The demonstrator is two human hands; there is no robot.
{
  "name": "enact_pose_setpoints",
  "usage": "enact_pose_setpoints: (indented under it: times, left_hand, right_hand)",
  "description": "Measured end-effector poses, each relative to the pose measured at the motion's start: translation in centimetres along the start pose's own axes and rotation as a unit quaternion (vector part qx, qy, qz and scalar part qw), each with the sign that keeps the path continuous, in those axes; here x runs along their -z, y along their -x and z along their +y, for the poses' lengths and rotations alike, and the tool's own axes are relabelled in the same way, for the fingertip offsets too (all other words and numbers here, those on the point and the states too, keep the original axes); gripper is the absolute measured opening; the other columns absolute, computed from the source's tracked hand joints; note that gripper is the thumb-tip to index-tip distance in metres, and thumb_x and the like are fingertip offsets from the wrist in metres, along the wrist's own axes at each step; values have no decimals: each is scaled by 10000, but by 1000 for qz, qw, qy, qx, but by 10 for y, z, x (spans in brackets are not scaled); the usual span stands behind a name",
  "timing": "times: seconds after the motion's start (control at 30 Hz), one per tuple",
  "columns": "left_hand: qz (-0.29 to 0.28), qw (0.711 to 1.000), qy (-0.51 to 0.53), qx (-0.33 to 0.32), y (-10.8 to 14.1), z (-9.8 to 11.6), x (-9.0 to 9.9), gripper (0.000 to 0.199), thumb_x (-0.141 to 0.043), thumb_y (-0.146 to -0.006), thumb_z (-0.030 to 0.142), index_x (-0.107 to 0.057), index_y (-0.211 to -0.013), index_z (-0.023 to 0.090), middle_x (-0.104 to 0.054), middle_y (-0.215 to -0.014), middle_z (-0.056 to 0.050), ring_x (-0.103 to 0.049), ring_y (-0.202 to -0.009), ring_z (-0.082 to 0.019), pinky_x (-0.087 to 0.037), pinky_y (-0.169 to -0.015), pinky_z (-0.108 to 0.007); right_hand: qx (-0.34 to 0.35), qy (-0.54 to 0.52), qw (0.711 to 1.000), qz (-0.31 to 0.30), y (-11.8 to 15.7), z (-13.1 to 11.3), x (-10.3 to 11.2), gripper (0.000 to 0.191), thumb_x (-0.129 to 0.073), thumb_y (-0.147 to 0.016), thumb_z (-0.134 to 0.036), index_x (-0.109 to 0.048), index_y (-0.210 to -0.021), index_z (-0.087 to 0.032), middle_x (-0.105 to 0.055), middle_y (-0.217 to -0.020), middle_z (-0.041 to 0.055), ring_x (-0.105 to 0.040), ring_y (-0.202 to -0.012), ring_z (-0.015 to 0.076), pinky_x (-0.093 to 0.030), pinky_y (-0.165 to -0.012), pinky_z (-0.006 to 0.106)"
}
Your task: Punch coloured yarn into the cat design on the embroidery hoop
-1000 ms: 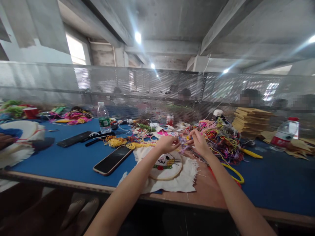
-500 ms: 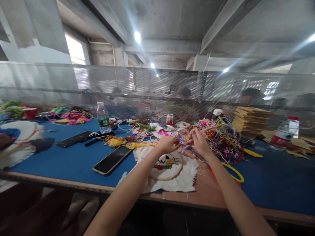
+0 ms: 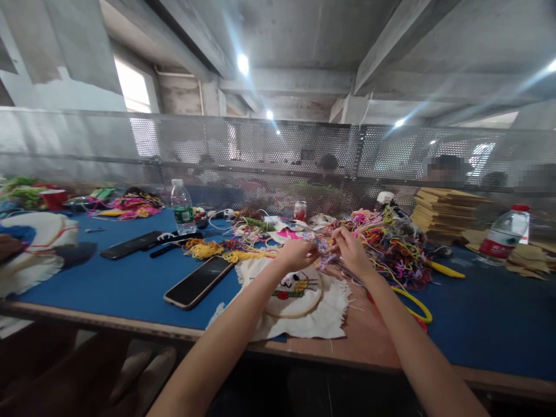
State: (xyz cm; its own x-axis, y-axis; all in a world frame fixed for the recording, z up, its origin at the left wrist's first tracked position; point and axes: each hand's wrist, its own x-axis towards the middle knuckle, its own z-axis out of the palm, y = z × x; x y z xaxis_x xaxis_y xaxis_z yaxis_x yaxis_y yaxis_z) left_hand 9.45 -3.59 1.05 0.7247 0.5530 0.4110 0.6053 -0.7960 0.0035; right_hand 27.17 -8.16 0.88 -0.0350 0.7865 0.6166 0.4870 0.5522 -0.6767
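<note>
1. My left hand (image 3: 297, 255), at frame centre, is curled; I cannot tell whether it pinches anything
2. My right hand (image 3: 351, 249), right of centre, bends inward, its grip equally unclear
3. The hooped embroidery (image 3: 299, 288) lies lower centre, below my left hand

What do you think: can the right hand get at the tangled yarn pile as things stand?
Probably yes: the right hand is right beside the tangled yarn pile, and nothing solid appears to stand between them. Whether that hand holds a thread is too small to tell.
</note>
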Motion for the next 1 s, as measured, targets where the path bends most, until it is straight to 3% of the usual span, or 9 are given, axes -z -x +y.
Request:
enact_pose_setpoints:
  times: [0.2,0.37,0.43,0.53,0.63,0.77,0.83,0.93,1.0]
  left_hand:
    - [34,999,8,24,-3,-2,-2,390,-316,-871,428,-596,-780,172,-624,-724,-62,-525,-592,-153,-291,-526,-230]
    - [38,999,19,18,-3,-5,-3,375,-332,-867,420,-589,-757,170,-607,-700,-62,-503,-575,-150,-285,-534,-229]
    - [36,999,24,16,-3,-5,-4,373,-339,-862,417,-593,-746,169,-597,-671,-63,-483,-546,-148,-267,-523,-233]
    - [31,999,36,22,-1,-5,-5,355,-370,-846,404,-596,-712,165,-582,-640,-60,-453,-519,-138,-229,-508,-238]
    - [28,995,73,54,-2,-6,-6,364,-400,-828,429,-583,-662,162,-552,-600,-42,-421,-505,-126,-206,-500,-239]
    - [56,981,172,76,-8,-8,-12,384,-369,-844,428,-544,-636,158,-494,-576,-7,-411,-536,-117,-223,-509,-227]
    - [81,968,227,66,-12,-10,-15,377,-335,-864,391,-527,-643,153,-483,-594,1,-421,-572,-116,-253,-531,-221]
    - [98,947,302,49,-16,-12,-18,348,-320,-873,362,-532,-699,147,-508,-658,0,-443,-630,-116,-303,-578,-215]
    - [94,937,334,41,-16,-10,-18,326,-338,-867,363,-545,-747,142,-522,-695,-4,-452,-655,-117,-322,-599,-215]
  right_hand:
    - [65,92,993,-26,0,-1,-2,260,-347,-882,-378,-519,-785,-209,-554,-746,25,-542,-710,168,-423,-669,287]
    - [89,90,992,-4,-2,0,-2,291,-373,-871,-373,-577,-767,-193,-586,-796,47,-542,-796,178,-411,-740,292]
    - [76,72,994,35,-1,-2,0,291,-384,-864,-388,-576,-760,-196,-598,-777,40,-551,-758,173,-419,-705,280]
    - [64,65,985,147,0,-4,5,306,-352,-873,-405,-578,-852,-201,-596,-734,29,-553,-692,167,-425,-660,271]
    - [37,149,965,213,1,1,12,338,-307,-885,-381,-583,-969,-205,-613,-763,48,-560,-710,182,-424,-684,293]
    - [-59,315,933,163,1,22,16,290,-496,-771,-298,-615,-1005,-173,-610,-981,147,-545,-917,281,-409,-780,384]
    - [-70,315,935,149,-1,30,13,371,-582,-683,-257,-605,-1038,-150,-570,-1069,170,-505,-1013,310,-387,-850,417]
    - [-66,150,984,71,-6,31,6,341,-585,-675,-295,-614,-989,-166,-599,-1034,123,-535,-994,261,-398,-879,400]
    - [-73,8,997,17,-9,26,1,289,-576,-695,-352,-620,-922,-179,-637,-954,84,-580,-910,221,-437,-831,366]
